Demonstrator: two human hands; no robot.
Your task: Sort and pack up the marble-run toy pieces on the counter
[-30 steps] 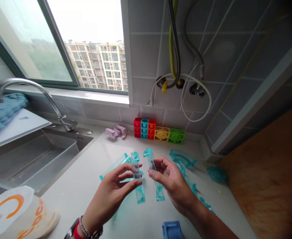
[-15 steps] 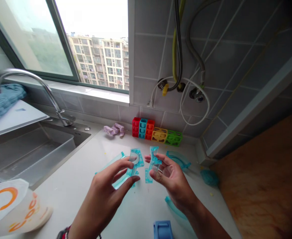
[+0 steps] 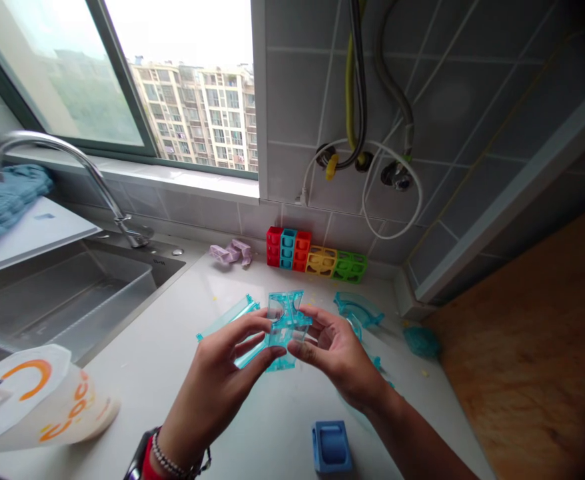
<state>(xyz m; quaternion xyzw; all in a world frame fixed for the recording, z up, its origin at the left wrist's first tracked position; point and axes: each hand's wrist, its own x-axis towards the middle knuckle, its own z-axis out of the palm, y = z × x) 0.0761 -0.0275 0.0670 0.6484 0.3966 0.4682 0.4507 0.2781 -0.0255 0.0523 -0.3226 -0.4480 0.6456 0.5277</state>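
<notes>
In the middle of the head view, two clear teal plastic toy pieces (image 3: pixel 288 319) with rounded cut-outs meet between my hands, above the counter. My left hand (image 3: pixel 217 380) grips the left side with thumb and fingers. From the right, my right hand (image 3: pixel 345 353) pinches the other side, its thumb near the lower edge. Whether the two pieces are locked or only touching, I cannot tell. Behind my left hand lies a long teal track piece (image 3: pixel 230 317), partly covered. Past my right hand sits a curved teal piece (image 3: pixel 360 309); more teal parts are half hidden by that hand.
A blue block (image 3: pixel 331 445) sits near the front. Along the wall stand coloured blocks (image 3: pixel 300 251) beside purple pieces (image 3: pixel 231 253). A drink cup (image 3: pixel 47 407) is at front left, by the sink (image 3: pixel 72 300). A teal bundle (image 3: pixel 421 341) lies at right.
My two hands have moved together, and the two teal pieces, apart before, now meet. The view has shifted slightly, showing more of the blue block.
</notes>
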